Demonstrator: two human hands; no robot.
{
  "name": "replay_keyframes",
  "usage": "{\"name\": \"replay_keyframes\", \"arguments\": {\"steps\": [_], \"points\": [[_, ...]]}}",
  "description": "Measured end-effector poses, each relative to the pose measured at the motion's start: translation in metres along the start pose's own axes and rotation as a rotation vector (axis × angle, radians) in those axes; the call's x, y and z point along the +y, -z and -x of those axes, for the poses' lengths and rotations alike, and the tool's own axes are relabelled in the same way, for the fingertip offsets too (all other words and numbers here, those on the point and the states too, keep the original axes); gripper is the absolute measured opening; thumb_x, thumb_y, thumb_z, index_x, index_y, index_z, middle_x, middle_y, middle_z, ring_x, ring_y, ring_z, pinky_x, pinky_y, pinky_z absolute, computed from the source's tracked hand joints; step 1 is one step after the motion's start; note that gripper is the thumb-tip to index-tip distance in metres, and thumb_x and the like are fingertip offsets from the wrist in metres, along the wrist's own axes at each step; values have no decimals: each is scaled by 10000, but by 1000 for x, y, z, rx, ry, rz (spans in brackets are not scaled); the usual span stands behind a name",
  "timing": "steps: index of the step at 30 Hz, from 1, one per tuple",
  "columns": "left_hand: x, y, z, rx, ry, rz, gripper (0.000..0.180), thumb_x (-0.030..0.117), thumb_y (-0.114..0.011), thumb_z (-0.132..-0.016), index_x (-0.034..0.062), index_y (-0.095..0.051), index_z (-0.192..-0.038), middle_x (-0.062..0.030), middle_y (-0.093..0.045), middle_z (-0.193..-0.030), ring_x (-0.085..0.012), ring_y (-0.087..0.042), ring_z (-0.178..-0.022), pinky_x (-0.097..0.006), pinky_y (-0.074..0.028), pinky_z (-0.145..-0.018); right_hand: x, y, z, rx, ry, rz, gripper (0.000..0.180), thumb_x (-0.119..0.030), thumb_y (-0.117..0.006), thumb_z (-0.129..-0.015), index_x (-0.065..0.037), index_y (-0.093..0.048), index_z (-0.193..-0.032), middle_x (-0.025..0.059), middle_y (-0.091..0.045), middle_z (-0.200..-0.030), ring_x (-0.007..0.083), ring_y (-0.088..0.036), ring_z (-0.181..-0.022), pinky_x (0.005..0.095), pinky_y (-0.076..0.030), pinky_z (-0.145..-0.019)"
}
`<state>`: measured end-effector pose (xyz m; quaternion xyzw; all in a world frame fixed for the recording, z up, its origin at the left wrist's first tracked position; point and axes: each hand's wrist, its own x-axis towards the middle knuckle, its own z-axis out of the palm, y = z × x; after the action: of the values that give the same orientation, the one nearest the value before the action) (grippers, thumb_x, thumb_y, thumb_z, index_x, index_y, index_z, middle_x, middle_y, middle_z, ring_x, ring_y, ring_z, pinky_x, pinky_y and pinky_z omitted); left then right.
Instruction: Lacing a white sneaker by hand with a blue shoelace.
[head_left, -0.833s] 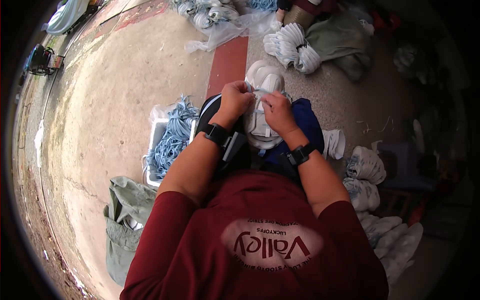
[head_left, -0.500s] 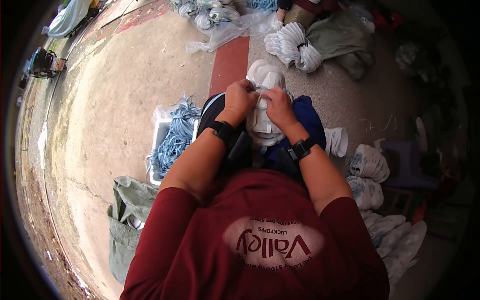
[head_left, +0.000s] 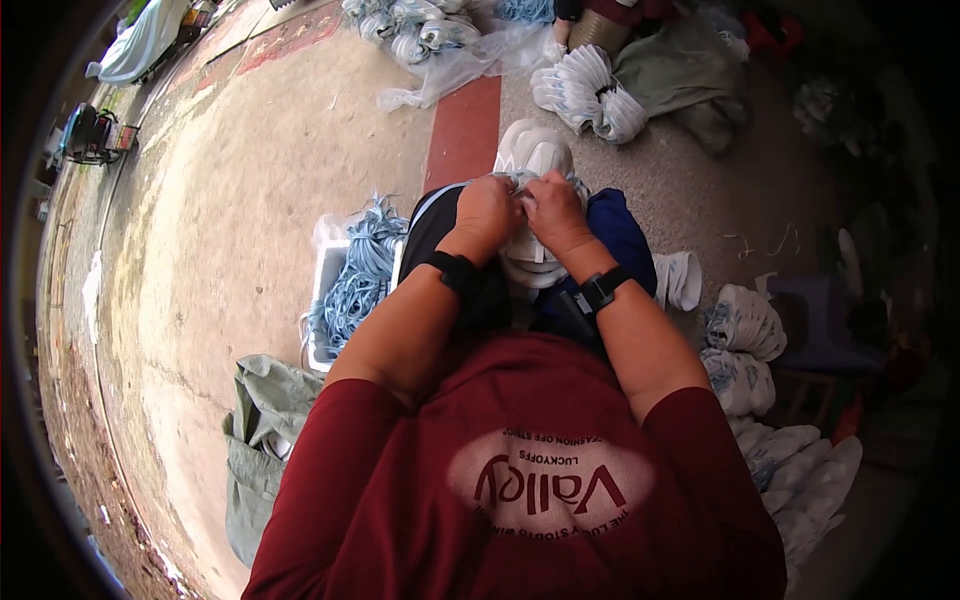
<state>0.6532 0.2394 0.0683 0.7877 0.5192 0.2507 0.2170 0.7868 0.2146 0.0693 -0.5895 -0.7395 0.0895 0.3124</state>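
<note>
White shoe pieces (head_left: 535, 145) lay stacked at the knees, just beyond the maroon shirt (head_left: 400, 480), with their rounded far end uncovered. Black bands (head_left: 600, 291) circled both wrists. The left hand (head_left: 488, 212) and the right hand (head_left: 553, 208) met over the middle of the stack, fingers curled inward; the fingertips were partly hidden, and what they grasped could not be told. A grey-green sack (head_left: 255, 500) lay at the left, and beyond it stood a white tub (head_left: 322, 290) holding a tangle of pale blue laces (head_left: 358, 300). At the right, white bundles (head_left: 745, 322) were lined up near a dark stool (head_left: 818, 325). Farther off, a red band (head_left: 465, 130) crossed the floor toward a clear plastic sheet (head_left: 450, 75); to its right, a fanned white bundle (head_left: 588, 95) lay beside a dark green cloth (head_left: 690, 85)
</note>
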Motion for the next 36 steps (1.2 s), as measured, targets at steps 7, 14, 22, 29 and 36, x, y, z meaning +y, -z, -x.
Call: {"name": "replay_keyframes", "arguments": {"steps": [7, 14, 22, 29, 36], "points": [[-19, -1, -3, -56, 95, 374, 176, 121, -615, -694, -1, -660, -812, -172, -633, -703, -235, -620, -620, -312, -476, -622, -9, -5, 1, -12, 7, 164, 92, -106, -632, -707, -46, -577, -751, 151, -525, -779, 338, -561, -736, 422, -464, -663], [-26, 2, 3, -28, 163, 376, 141, 141, -610, -664, 19, -651, -722, -178, -623, -683, -307, -620, -654, -357, -486, -640, -15, 28, 4, 66, 136, 235, 27, -26, -516, -701, -30, -542, -705, 164, -527, -790, 340, -565, -687, 401, -475, -614], [-9, -1, 7, 205, -65, 411, 135, 125, -653, -734, 3, -609, -768, -58, -611, -682, -132, -583, -645, -270, -463, -605, 44, 114, 42, 262, -427, -1442, 85, -43, -474, -884, -17, -539, -835, 221, -603, -1004, 173, -578, -743, 275, -479, -700], [53, 12, -20, -207, -205, -145, 192, 196, -611, -732, 14, -651, -683, -175, -627, -758, -309, -624, -693, -385, -494, -613, 0, 89, 42, -157, -272, -1562, 83, -105, -494, -898, -41, -508, -846, 92, -587, -750, 171, -582, -694, 276, -467, -667], [18, 53, 4, -214, -246, -472, 114, 113, -520, -731, 53, -613, -706, -164, -619, -731, -356, -606, -696, -427, -491, -604, 90, 126, 110, 341, -545, -1393, 122, -81, -500, -881, -57, -476, -764, 18, -446, -623, 90, -385, -512, 215, -293, -489]]}}
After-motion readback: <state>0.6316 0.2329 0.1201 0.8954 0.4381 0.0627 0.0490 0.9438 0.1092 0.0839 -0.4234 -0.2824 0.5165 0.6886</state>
